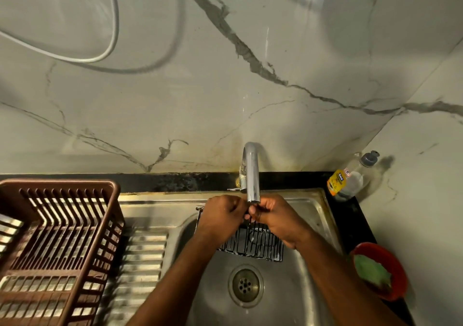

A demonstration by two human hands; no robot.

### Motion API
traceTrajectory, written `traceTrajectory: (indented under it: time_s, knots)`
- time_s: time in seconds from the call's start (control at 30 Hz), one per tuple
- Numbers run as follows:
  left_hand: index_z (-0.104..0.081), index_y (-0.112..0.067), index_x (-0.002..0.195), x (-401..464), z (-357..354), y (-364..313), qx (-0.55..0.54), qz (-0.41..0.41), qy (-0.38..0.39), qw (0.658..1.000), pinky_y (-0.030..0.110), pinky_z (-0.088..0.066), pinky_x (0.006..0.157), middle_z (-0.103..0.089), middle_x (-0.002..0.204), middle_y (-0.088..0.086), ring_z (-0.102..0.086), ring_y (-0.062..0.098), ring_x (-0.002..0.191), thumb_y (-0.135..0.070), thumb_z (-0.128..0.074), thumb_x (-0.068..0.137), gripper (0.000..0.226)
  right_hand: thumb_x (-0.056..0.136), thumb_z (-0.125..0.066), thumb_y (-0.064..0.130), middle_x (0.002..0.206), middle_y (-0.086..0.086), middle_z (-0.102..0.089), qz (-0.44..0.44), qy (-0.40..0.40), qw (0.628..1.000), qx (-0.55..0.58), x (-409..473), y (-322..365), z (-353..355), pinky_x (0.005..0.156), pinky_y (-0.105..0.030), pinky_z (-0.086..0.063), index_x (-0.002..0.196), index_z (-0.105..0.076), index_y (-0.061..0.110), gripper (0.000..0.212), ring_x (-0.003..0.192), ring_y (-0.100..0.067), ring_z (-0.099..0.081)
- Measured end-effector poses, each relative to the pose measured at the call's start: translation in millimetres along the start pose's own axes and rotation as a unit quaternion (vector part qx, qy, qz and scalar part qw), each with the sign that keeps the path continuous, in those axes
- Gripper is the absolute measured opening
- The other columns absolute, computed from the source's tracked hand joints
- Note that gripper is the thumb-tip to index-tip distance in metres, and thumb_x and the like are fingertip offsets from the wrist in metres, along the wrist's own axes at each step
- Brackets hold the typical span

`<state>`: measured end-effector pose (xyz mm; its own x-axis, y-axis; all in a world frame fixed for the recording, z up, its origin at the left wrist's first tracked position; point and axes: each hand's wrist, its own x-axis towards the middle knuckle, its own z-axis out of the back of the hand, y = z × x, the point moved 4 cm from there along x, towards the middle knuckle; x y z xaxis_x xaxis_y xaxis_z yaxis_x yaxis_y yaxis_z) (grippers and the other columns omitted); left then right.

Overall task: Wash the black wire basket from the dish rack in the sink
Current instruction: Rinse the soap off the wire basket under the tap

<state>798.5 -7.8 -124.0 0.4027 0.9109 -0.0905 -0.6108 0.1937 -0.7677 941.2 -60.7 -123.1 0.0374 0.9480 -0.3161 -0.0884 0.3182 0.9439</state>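
The black wire basket (pixel 253 244) hangs over the steel sink (pixel 310 215), directly under the chrome tap (pixel 252 173). My left hand (pixel 221 216) grips its top rim on the left side. My right hand (pixel 276 216) holds the rim on the right, fingers curled close to the tap's spout. Both hands cover the upper part of the basket; only its lower bars show, wet and a little foamy. The brown plastic dish rack (pixel 57 245) stands on the ribbed drainboard at the left.
The sink drain (pixel 246 285) lies below the basket. A dish soap bottle (pixel 349 178) stands at the back right corner of the black counter. A red bowl with a green scrub pad (pixel 378 270) sits on the counter at the right. Marble wall behind.
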Motion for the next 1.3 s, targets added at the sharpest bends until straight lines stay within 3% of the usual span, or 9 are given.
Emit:
traceTrajectory:
  time_s: [0.17, 0.3, 0.4, 0.53, 0.63, 0.73, 0.9, 1.13, 1.3]
  knots:
    - [-0.067, -0.022, 0.083, 1.0, -4.7, -6.4, 0.044, -0.101, 0.012, 0.994, 0.030, -0.051, 0.073, -0.066, 0.074, -0.006, -0.063, 0.007, 0.069, -0.036, -0.050, 0.106, 0.031, 0.097, -0.055, -0.004, 0.072, 0.002, -0.070, 0.039, -0.079, 0.995, 0.048, -4.9, -5.9, 22.5, 0.078, -0.027, -0.050, 0.081, -0.069, 0.008, 0.024, 0.074, -0.008, -0.066]
    - [-0.065, -0.022, 0.083, 0.3, 0.2, 8.2, -0.018, -0.033, 0.063, 0.997, 0.035, -0.051, 0.073, -0.065, 0.071, -0.008, -0.059, 0.005, 0.065, -0.040, -0.048, 0.106, 0.034, 0.095, -0.051, -0.009, 0.067, 0.007, -0.065, 0.043, -0.156, 0.970, 0.182, -12.9, -17.4, 42.1, 0.073, -0.025, -0.050, 0.078, -0.067, 0.007, 0.028, 0.067, -0.007, -0.061]
    - [-0.065, -0.023, 0.081, -3.1, -1.4, 7.1, -0.109, 0.022, 0.114, 0.987, 0.022, -0.048, 0.065, -0.063, 0.063, -0.011, -0.056, -0.003, 0.059, -0.039, -0.050, 0.106, 0.033, 0.095, -0.052, -0.007, 0.066, 0.003, -0.065, 0.039, -0.176, 0.955, 0.235, -20.0, -21.3, 52.8, 0.070, -0.024, -0.051, 0.077, -0.068, 0.006, 0.027, 0.065, -0.009, -0.061]
    - [-0.069, -0.026, 0.079, -5.4, -7.8, -1.3, -0.089, 0.008, 0.114, 0.990, 0.010, -0.042, 0.059, -0.062, 0.061, -0.012, -0.055, -0.007, 0.057, -0.038, -0.053, 0.105, 0.032, 0.098, -0.060, 0.010, 0.067, 0.004, -0.068, 0.061, -0.166, 0.984, -0.039, -24.3, -14.5, 62.9, 0.073, -0.030, -0.051, 0.076, -0.070, 0.010, 0.023, 0.069, -0.011, -0.066]
    - [-0.073, -0.024, 0.082, -4.7, -10.5, -4.6, -0.083, 0.000, 0.118, 0.989, 0.011, -0.045, 0.056, -0.069, 0.071, -0.001, -0.056, -0.003, 0.057, -0.041, -0.054, 0.104, 0.034, 0.094, -0.068, 0.028, 0.074, 0.008, -0.070, 0.108, -0.131, 0.945, -0.280, -24.6, -1.1, 51.2, 0.068, -0.021, -0.050, 0.082, -0.074, 0.022, 0.015, 0.073, -0.003, -0.064]
    - [-0.075, -0.017, 0.086, -3.1, -11.9, -10.8, -0.077, -0.020, 0.125, 0.989, 0.010, -0.042, 0.053, -0.067, 0.069, -0.004, -0.055, -0.004, 0.053, -0.034, -0.056, 0.104, 0.032, 0.096, -0.065, 0.031, 0.070, 0.010, -0.064, 0.091, -0.106, 0.925, -0.353, -18.7, 4.1, 37.5, 0.062, -0.020, -0.044, 0.077, -0.067, 0.030, 0.019, 0.068, -0.001, -0.058]
    - [-0.070, -0.018, 0.079, -3.6, -0.8, -6.1, -0.135, -0.017, 0.123, 0.983, 0.014, -0.043, 0.057, -0.065, 0.062, -0.012, -0.054, -0.001, 0.055, -0.030, -0.058, 0.104, 0.030, 0.097, -0.065, 0.019, 0.060, 0.013, -0.064, 0.047, -0.104, 0.963, -0.245, -12.3, 2.5, 44.8, 0.058, -0.019, -0.045, 0.070, -0.067, 0.024, 0.027, 0.058, 0.003, -0.057]
    - [-0.064, 0.019, 0.097, -10.7, 3.5, 5.7, -0.330, -0.021, 0.121, 0.936, 0.018, -0.053, 0.081, -0.071, 0.091, 0.026, -0.071, 0.014, 0.085, -0.016, -0.043, 0.108, 0.042, 0.097, -0.061, 0.009, 0.064, 0.000, -0.058, 0.022, -0.112, 0.986, -0.122, -12.1, -7.5, 59.3, 0.076, -0.035, -0.047, 0.068, -0.066, 0.011, 0.030, 0.070, -0.017, -0.056]
    - [-0.072, -0.001, 0.094, -6.9, -2.5, 9.8, -0.345, -0.020, 0.151, 0.926, 0.023, -0.054, 0.081, -0.073, 0.084, 0.003, -0.069, 0.014, 0.084, -0.020, -0.047, 0.102, 0.032, 0.095, -0.062, 0.001, 0.064, -0.002, -0.057, 0.010, -0.113, 0.990, -0.089, -9.3, -16.1, 68.9, 0.077, -0.036, -0.044, 0.072, -0.065, -0.001, 0.023, 0.070, -0.016, -0.052]
